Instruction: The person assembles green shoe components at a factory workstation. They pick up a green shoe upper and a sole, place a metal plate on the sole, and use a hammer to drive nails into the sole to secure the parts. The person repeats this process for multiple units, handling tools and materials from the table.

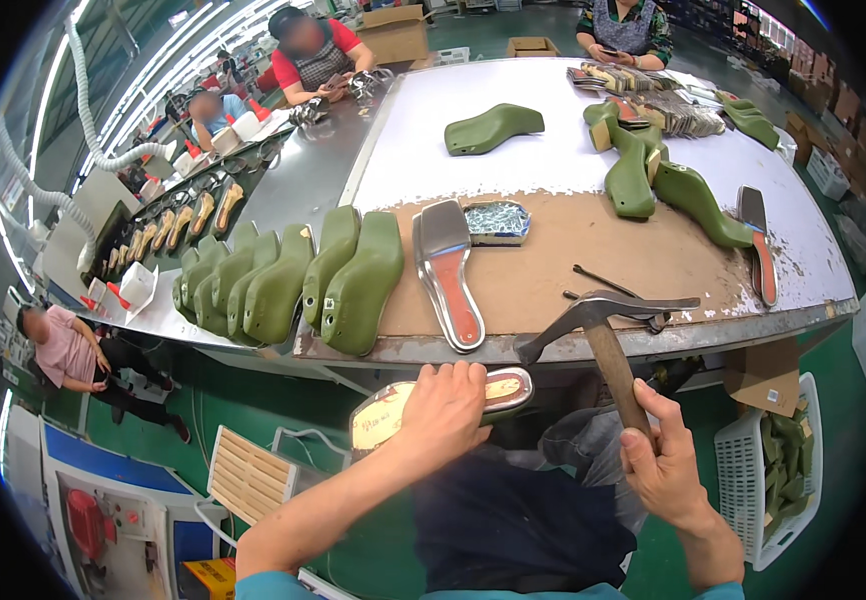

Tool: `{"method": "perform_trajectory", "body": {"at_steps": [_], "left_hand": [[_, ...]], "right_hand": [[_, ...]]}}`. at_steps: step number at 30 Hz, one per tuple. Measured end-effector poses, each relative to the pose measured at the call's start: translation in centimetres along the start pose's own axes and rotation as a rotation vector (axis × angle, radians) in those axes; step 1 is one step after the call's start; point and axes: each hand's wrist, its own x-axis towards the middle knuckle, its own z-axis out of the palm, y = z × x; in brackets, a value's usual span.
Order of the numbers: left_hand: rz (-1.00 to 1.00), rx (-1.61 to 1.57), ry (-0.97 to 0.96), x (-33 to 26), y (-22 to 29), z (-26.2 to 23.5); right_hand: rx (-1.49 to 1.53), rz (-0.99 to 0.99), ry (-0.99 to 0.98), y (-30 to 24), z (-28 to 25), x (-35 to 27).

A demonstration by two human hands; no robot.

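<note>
My left hand (443,405) is closed over the middle of a shoe last (378,422), held sole side up at the table's near edge. A cream and reddish-brown insole lies along its sole, partly covered by my fingers. My right hand (668,462) grips the wooden handle of a hammer (608,360), its dark metal head raised over the table edge to the right of the last. Behind the hammer head lie dark pincers (643,308). A red and grey insole (455,290) rests beyond my left hand, beside a small tray of tiny metal pieces (498,238).
Green shoe lasts (363,290) stand in a row at the left. Other lasts (633,180) and a second insole (763,262) occupy the table's right side. A white basket (743,490) of green pieces stands at lower right. People work across the table and at the left.
</note>
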Motion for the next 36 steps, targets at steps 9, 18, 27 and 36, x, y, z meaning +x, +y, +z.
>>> {"method": "perform_trajectory", "body": {"at_steps": [9,18,27,36], "left_hand": [[-0.008,-0.030,0.005,0.0,0.0,0.1],[-0.028,-0.051,-0.032,0.1,0.1,-0.2],[-0.084,-0.160,-0.114,0.5,-0.2,-0.2],[-0.073,-0.172,-0.049,0.1,-0.1,0.2]], "right_hand": [[-0.027,-0.022,0.031,-0.7,1.0,-0.3],[-0.196,-0.182,0.012,-0.7,1.0,1.0],[-0.345,-0.236,-0.077,-1.0,1.0,1.0],[-0.670,-0.296,0.009,-0.6,-1.2,2.0]]}}
